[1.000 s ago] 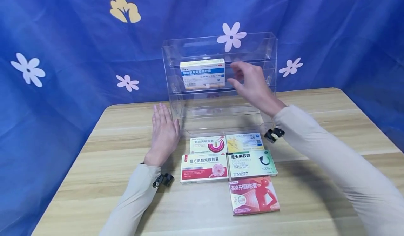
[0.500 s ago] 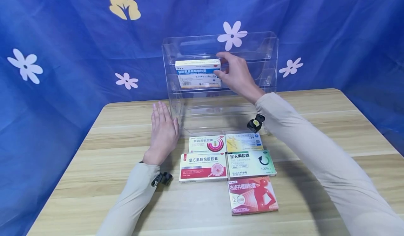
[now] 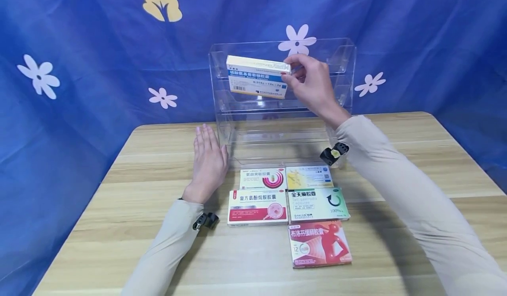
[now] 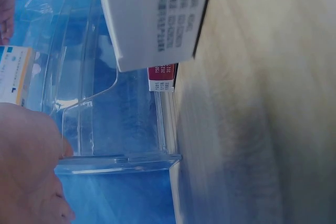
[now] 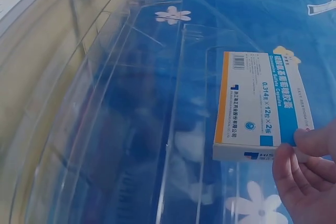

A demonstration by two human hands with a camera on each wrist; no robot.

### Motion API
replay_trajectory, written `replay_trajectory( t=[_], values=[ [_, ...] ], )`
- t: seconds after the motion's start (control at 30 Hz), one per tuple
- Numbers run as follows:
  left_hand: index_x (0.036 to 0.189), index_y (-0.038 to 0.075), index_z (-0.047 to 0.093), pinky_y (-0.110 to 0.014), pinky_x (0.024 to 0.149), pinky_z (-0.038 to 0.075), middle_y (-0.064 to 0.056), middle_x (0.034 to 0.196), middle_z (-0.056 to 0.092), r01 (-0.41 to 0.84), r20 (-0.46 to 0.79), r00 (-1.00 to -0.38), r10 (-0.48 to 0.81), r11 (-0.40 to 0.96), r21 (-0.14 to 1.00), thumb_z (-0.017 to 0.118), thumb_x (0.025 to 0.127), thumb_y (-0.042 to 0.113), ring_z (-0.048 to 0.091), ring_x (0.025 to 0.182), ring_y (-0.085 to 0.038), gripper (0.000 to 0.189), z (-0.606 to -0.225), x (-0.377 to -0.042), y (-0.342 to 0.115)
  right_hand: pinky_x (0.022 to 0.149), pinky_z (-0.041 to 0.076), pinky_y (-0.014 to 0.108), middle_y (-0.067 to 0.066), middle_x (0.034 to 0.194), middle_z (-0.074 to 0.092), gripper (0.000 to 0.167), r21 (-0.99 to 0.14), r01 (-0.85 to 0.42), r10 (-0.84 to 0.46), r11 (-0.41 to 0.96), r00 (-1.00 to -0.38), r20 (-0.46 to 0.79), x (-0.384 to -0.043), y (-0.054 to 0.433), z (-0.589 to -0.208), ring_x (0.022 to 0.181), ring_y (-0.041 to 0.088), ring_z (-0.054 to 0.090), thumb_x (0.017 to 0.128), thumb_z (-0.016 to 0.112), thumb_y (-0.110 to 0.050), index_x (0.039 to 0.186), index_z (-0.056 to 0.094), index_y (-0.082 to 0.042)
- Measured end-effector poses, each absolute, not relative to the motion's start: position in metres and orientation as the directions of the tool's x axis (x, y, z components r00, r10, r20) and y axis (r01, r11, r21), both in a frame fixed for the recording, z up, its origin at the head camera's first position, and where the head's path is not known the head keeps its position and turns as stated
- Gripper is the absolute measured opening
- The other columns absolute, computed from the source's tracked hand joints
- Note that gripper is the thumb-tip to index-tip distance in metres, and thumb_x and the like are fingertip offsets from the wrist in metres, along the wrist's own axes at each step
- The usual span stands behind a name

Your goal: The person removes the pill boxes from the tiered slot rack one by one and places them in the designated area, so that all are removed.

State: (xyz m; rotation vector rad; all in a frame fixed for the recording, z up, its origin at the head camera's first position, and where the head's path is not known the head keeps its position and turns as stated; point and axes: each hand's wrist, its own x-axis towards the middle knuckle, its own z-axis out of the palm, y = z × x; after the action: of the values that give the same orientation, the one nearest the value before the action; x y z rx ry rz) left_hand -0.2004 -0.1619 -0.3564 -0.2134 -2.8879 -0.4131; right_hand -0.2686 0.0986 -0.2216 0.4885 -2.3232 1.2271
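My right hand [image 3: 314, 85] pinches the right end of a white, blue-banded medicine box [image 3: 255, 78] between thumb and fingers. The box tilts, its left end higher, in front of the upper tiers of a clear acrylic display rack [image 3: 277, 136]. In the right wrist view the printed face of the glucosamine capsule box [image 5: 257, 100] shows, with an orange strip along one edge. At the rack's left side, my left hand [image 3: 207, 166] lies with straight fingers against or right beside the clear panel. It holds nothing.
Several medicine boxes lie in front of the rack: a white one with pink rings [image 3: 263, 179], a yellow-white one [image 3: 310, 177], a red-white one [image 3: 258, 206], a green-white one [image 3: 318, 204] and a red-pink one [image 3: 320, 244]. A blue flowered curtain [image 3: 99, 67] hangs behind the wooden table [image 3: 130, 186].
My right hand has come to the box, taken hold of its right end and raised it from the rack's middle tier, tilting it. The left hand has stayed at the rack's side.
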Motion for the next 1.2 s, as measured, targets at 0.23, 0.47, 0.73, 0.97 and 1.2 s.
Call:
replay_trajectory(
  t=[0.23, 0.47, 0.73, 0.97, 1.2],
  values=[
    [0.147, -0.014, -0.005, -0.048, 0.117, -0.005, -0.031, 0.154, -0.008, 0.189, 0.232, -0.964, 0.129, 0.947, 0.26, 0.027, 0.105, 0.024, -0.016, 0.143, -0.038, 0.065, -0.36, -0.204, -0.167, 0.07, 0.053, 0.021, 0.011, 0.105, 0.069, 0.024, -0.652, -0.529, -0.09, 0.544, -0.809, 0.581, -0.256, 0.101, -0.219, 0.078, 0.017, 0.064, 0.087, 0.069, -0.003, 0.11, 0.066, 0.001],
    [0.147, -0.014, -0.004, -0.049, 0.117, -0.004, -0.031, 0.155, -0.008, 0.204, 0.243, -0.959, 0.143, 0.947, 0.249, 0.027, 0.105, 0.024, -0.016, 0.143, -0.039, 0.065, -0.362, -0.204, -0.165, 0.07, 0.056, 0.022, 0.013, 0.104, 0.069, 0.024, -0.723, -0.54, -0.19, 0.43, -0.837, 0.513, -0.204, 0.116, -0.232, 0.077, 0.018, 0.066, 0.089, 0.067, -0.005, 0.112, 0.064, 0.002],
    [0.146, -0.014, -0.004, -0.05, 0.118, -0.003, -0.031, 0.155, -0.009, 0.216, 0.239, -0.958, 0.159, 0.949, 0.232, 0.022, 0.105, 0.027, -0.017, 0.142, -0.039, 0.064, -0.358, -0.206, -0.166, 0.059, 0.055, 0.027, 0.004, 0.085, 0.066, 0.028, -0.887, -0.299, -0.433, 0.352, -0.892, 0.129, -0.108, 0.126, -0.29, 0.072, 0.023, 0.064, 0.087, 0.071, -0.014, 0.112, 0.065, -0.001],
    [0.147, -0.012, -0.008, -0.047, 0.117, -0.007, -0.026, 0.155, -0.015, 0.184, 0.204, -0.97, 0.131, 0.945, 0.27, 0.022, 0.105, 0.028, -0.02, 0.142, -0.036, 0.065, -0.354, -0.205, -0.167, 0.057, 0.049, 0.019, 0.002, 0.076, 0.067, 0.024, -0.949, -0.062, -0.548, 0.309, -0.827, -0.125, -0.075, 0.106, -0.337, 0.064, 0.014, 0.062, 0.086, 0.072, -0.016, 0.106, 0.066, -0.003],
    [0.147, -0.013, -0.006, -0.049, 0.117, -0.005, -0.028, 0.155, -0.011, 0.194, 0.218, -0.967, 0.133, 0.938, 0.286, 0.024, 0.105, 0.027, -0.019, 0.142, -0.037, 0.065, -0.356, -0.206, -0.164, 0.061, 0.051, 0.02, -0.002, 0.074, 0.068, 0.021, -0.934, -0.057, -0.562, 0.353, -0.811, -0.163, -0.071, 0.095, -0.354, 0.061, 0.017, 0.066, 0.085, 0.074, -0.016, 0.101, 0.066, -0.005]
  ],
)
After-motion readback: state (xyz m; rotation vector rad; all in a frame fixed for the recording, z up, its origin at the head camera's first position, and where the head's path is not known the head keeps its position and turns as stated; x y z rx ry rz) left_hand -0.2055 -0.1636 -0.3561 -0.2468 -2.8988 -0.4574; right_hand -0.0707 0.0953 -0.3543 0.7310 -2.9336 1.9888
